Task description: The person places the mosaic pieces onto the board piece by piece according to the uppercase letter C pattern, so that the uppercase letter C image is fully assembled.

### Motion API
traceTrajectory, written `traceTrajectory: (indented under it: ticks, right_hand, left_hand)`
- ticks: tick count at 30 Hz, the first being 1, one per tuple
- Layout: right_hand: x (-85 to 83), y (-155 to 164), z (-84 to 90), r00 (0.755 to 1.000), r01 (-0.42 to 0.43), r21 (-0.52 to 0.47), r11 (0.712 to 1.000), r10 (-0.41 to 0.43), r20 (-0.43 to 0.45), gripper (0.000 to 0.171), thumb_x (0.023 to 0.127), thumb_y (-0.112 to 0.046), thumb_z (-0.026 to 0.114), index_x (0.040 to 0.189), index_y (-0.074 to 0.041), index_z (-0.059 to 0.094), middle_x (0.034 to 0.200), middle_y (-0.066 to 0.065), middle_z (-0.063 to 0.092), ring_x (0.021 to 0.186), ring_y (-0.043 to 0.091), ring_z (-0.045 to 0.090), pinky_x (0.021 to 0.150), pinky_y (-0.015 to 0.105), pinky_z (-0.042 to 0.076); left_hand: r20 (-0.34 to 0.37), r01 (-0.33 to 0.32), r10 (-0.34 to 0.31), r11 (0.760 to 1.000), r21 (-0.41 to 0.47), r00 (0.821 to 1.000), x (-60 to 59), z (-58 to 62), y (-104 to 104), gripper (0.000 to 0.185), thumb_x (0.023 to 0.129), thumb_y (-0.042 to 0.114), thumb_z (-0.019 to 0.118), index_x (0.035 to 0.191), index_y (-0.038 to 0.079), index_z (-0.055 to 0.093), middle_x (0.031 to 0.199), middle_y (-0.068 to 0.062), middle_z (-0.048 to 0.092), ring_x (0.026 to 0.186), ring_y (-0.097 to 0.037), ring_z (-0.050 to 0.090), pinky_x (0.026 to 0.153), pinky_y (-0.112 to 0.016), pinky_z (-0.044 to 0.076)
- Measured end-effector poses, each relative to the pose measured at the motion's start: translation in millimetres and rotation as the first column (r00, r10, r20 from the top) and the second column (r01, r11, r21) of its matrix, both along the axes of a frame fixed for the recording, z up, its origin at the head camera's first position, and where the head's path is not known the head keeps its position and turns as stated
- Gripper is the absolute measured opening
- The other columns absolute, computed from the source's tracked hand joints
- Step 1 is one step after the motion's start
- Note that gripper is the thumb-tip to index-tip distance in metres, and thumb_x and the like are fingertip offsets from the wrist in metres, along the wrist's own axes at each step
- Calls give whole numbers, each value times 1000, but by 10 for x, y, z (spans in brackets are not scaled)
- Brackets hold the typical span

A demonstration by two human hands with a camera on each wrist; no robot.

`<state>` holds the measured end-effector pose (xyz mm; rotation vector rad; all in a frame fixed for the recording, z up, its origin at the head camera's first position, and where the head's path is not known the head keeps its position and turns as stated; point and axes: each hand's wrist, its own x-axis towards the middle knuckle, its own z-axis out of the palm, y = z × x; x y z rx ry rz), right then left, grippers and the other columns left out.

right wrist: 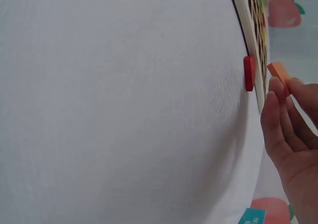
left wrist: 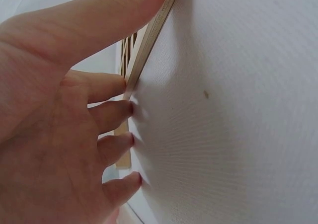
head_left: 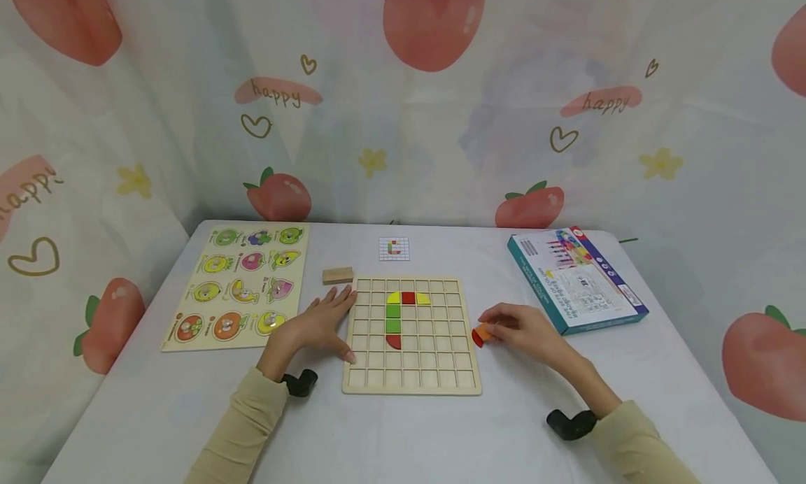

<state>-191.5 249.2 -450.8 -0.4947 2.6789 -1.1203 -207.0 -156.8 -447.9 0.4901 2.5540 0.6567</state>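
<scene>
A wooden grid board [head_left: 412, 392] lies mid-table. Its cells hold a red square [head_left: 408, 298] between two yellow curved pieces, two green squares [head_left: 393, 326] below the left one, then a red curved piece [head_left: 394, 342]. My left hand [head_left: 315, 326] is spread at the board's left edge, thumb on the rim, fingertips down by the table. Right of the board, my right hand [head_left: 522, 330] pinches a small orange block [right wrist: 278, 75] between thumb and fingers. On the table just below it, a red block [right wrist: 249, 73] lies beside the board's edge.
A small pattern card [head_left: 394, 249] lies behind the board. Near its back left corner is a plain wooden block [head_left: 337, 275]. A fruit puzzle board [head_left: 236, 312] occupies the left, and a teal-edged box [head_left: 576, 281] the right. Printed cloth hangs behind the table.
</scene>
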Motion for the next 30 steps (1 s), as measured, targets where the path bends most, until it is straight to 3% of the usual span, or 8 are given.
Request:
traceTrajectory:
  ticks: [8,14,18,23,30]
  right_hand:
    - [3,-141,35,997,-48,-83,995,52,49,26,98,-10,68,123,-2,70,115,11,73,93,19,67,82,16,56]
    - [-13,-282,38,991,-67,-144,987,82,105,31,96,-7,70,126,1,68,106,11,74,84,23,67,74,25,59]
    - [-24,-401,27,990,-84,-129,988,98,103,31,95,-6,71,126,0,69,106,10,73,84,20,65,70,22,57]
    - [-38,-542,25,989,-109,-121,987,120,84,30,93,-6,73,123,0,72,109,11,74,86,17,65,76,16,56]
    - [-72,-707,-10,988,-137,-95,986,144,63,29,91,-12,78,118,-2,75,102,6,75,87,15,65,78,16,56]
  left_hand:
    - [0,-5,5,1000,-13,1000,-3,-8,5,122,73,37,93,164,4,20,174,-13,9,161,-37,-1,129,-59,4]
    - [1,3,-3,1000,-10,1000,-2,-7,4,122,73,36,93,164,3,19,174,-14,8,161,-38,-2,129,-59,4]
    - [3,-2,2,1000,-11,1000,3,-3,6,121,73,36,93,164,3,19,174,-14,8,161,-38,-2,129,-59,3]
    - [12,-5,5,1000,-13,1000,-4,5,9,121,74,36,92,164,4,18,174,-13,7,161,-37,-2,129,-59,3]
    - [14,-2,2,1000,-13,1000,-16,-10,15,121,74,35,93,164,4,19,174,-13,8,161,-37,-2,129,-59,3]
